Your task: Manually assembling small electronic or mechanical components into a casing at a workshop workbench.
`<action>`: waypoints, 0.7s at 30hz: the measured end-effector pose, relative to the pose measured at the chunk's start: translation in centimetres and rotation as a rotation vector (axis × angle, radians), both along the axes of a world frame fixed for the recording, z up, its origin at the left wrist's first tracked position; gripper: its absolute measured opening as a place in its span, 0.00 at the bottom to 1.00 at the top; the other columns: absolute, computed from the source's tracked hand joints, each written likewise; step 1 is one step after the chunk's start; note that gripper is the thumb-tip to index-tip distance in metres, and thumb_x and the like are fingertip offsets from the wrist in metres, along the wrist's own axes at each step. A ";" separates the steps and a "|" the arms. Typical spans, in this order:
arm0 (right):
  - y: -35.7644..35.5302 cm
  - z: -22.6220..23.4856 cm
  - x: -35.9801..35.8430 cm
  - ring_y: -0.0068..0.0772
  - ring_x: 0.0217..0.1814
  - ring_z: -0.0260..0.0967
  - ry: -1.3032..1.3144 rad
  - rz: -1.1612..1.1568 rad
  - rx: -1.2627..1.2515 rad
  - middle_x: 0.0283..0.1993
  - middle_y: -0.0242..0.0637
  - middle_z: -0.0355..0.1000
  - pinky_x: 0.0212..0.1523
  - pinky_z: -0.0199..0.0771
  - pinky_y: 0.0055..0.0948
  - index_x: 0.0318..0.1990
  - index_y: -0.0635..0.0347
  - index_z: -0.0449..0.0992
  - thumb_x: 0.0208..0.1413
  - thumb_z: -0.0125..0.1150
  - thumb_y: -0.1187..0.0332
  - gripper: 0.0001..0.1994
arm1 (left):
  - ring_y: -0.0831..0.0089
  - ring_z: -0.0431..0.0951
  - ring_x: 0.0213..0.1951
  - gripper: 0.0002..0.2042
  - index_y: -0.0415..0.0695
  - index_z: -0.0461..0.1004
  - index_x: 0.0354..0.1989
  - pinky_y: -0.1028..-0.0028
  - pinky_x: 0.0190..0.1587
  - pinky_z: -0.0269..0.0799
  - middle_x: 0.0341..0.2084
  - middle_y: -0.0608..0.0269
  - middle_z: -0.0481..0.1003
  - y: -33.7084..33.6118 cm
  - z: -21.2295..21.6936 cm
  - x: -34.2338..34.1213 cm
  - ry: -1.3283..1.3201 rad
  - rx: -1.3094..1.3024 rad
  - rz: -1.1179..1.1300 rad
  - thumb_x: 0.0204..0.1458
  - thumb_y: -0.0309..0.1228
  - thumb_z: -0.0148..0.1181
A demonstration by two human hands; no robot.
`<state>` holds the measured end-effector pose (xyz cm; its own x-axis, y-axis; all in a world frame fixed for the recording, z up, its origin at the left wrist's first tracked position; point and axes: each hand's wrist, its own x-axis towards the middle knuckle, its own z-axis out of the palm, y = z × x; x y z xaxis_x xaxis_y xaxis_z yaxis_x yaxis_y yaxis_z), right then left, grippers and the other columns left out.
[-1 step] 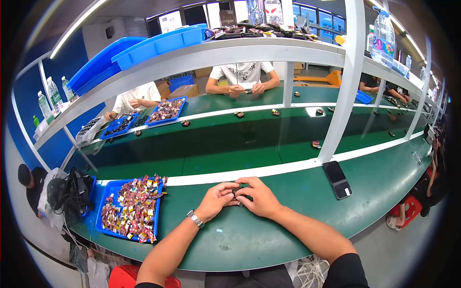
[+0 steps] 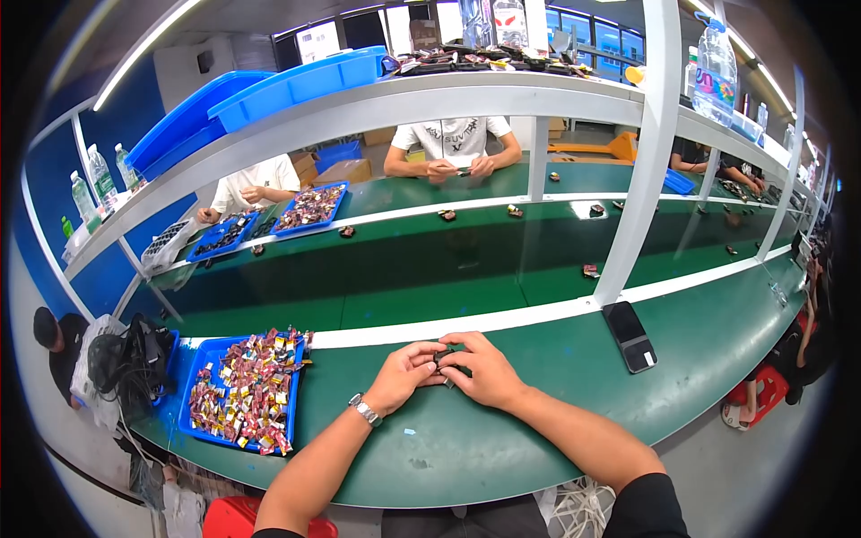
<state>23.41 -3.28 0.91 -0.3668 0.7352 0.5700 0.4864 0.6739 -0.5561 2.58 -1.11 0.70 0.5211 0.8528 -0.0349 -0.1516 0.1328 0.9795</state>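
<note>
Both hands meet over the green tabletop (image 2: 538, 421) near its front edge: the left hand (image 2: 405, 375) and right hand (image 2: 484, 368) pinch one small dark part (image 2: 446, 360) together between their fingertips. A blue tray (image 2: 199, 381) of colourful pieces sits toward the left end, a phone (image 2: 629, 335) lies to the right.
</note>
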 end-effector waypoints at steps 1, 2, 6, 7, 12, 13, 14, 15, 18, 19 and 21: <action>0.0 -0.1 -0.1 0.40 0.62 0.66 0.006 -0.013 0.012 0.58 0.36 0.70 0.55 0.75 0.35 0.39 0.58 0.81 0.53 0.67 0.71 0.07 | 0.68 0.78 0.52 0.17 0.36 0.66 0.61 0.68 0.56 0.79 0.52 0.54 0.74 0.1 0.0 0.0 0.001 0.003 -0.002 0.63 0.20 0.50; -0.1 0.0 -0.1 0.40 0.62 0.67 0.018 -0.023 0.008 0.58 0.35 0.71 0.55 0.75 0.35 0.40 0.59 0.82 0.53 0.67 0.72 0.07 | 0.68 0.78 0.52 0.17 0.35 0.66 0.61 0.68 0.57 0.79 0.53 0.54 0.73 0.1 0.0 0.0 -0.007 -0.001 -0.005 0.64 0.21 0.49; -0.3 -0.1 -0.6 0.40 0.61 0.67 0.045 -0.060 -0.025 0.57 0.34 0.71 0.56 0.75 0.35 0.40 0.59 0.83 0.52 0.67 0.72 0.07 | 0.68 0.78 0.53 0.16 0.35 0.66 0.61 0.68 0.57 0.79 0.53 0.53 0.73 0.2 -0.3 0.0 -0.027 -0.005 0.004 0.65 0.21 0.48; -0.3 -0.2 -0.7 0.40 0.61 0.67 0.050 -0.073 -0.036 0.57 0.34 0.72 0.56 0.74 0.35 0.40 0.58 0.83 0.52 0.67 0.72 0.07 | 0.68 0.78 0.53 0.16 0.35 0.66 0.61 0.68 0.57 0.79 0.53 0.53 0.73 0.2 -0.3 0.0 -0.027 -0.004 0.004 0.65 0.21 0.48; 0.0 -0.9 -0.9 0.40 0.60 0.68 0.099 -0.086 -0.056 0.56 0.35 0.73 0.56 0.74 0.36 0.40 0.55 0.85 0.51 0.70 0.71 0.08 | 0.67 0.78 0.53 0.16 0.36 0.67 0.60 0.68 0.56 0.79 0.52 0.54 0.74 0.1 -0.3 0.0 -0.031 -0.018 0.017 0.63 0.21 0.52; 0.1 -1.0 -0.9 0.40 0.60 0.68 0.112 -0.089 -0.063 0.56 0.35 0.74 0.57 0.74 0.37 0.39 0.54 0.85 0.51 0.70 0.71 0.08 | 0.67 0.78 0.53 0.16 0.36 0.67 0.60 0.68 0.56 0.79 0.52 0.54 0.74 0.1 -0.3 0.0 -0.031 -0.017 0.017 0.63 0.21 0.52; 0.1 -1.0 -0.9 0.41 0.60 0.69 0.124 -0.091 -0.070 0.56 0.35 0.74 0.57 0.74 0.37 0.39 0.54 0.85 0.51 0.70 0.72 0.08 | 0.67 0.78 0.53 0.16 0.35 0.67 0.60 0.68 0.56 0.79 0.52 0.54 0.74 0.1 -0.2 0.1 -0.035 -0.013 0.022 0.64 0.21 0.52; 0.1 -1.0 -1.0 0.41 0.60 0.69 0.124 -0.090 -0.071 0.56 0.35 0.74 0.57 0.74 0.37 0.39 0.54 0.85 0.51 0.70 0.72 0.08 | 0.67 0.78 0.53 0.16 0.35 0.67 0.60 0.68 0.56 0.80 0.52 0.53 0.74 0.0 -0.3 0.1 -0.039 -0.013 0.030 0.64 0.21 0.53; 0.0 -0.8 -1.0 0.41 0.61 0.68 0.154 -0.078 -0.094 0.56 0.35 0.74 0.58 0.73 0.37 0.40 0.54 0.85 0.51 0.69 0.72 0.08 | 0.68 0.78 0.53 0.16 0.35 0.67 0.61 0.69 0.56 0.79 0.53 0.53 0.75 -0.2 -0.1 0.2 -0.032 0.006 0.035 0.65 0.21 0.49; 0.0 -0.7 -1.0 0.41 0.61 0.68 0.167 -0.076 -0.102 0.56 0.35 0.74 0.59 0.72 0.37 0.40 0.54 0.85 0.51 0.69 0.72 0.08 | 0.68 0.78 0.53 0.16 0.35 0.67 0.61 0.69 0.56 0.79 0.53 0.53 0.75 -0.2 -0.1 0.3 -0.032 0.003 0.036 0.65 0.21 0.49; 0.0 -0.7 -0.9 0.41 0.61 0.68 0.179 -0.072 -0.112 0.56 0.35 0.74 0.60 0.71 0.37 0.40 0.54 0.85 0.51 0.69 0.73 0.09 | 0.68 0.78 0.53 0.16 0.35 0.67 0.61 0.69 0.56 0.79 0.53 0.52 0.75 -0.3 0.0 0.3 -0.036 0.000 0.035 0.65 0.21 0.49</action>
<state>22.47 -3.24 0.21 -0.2108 0.8183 0.5348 0.4178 0.5700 -0.7075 2.90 -1.36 0.70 0.4917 0.8706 -0.0170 -0.1909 0.1269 0.9734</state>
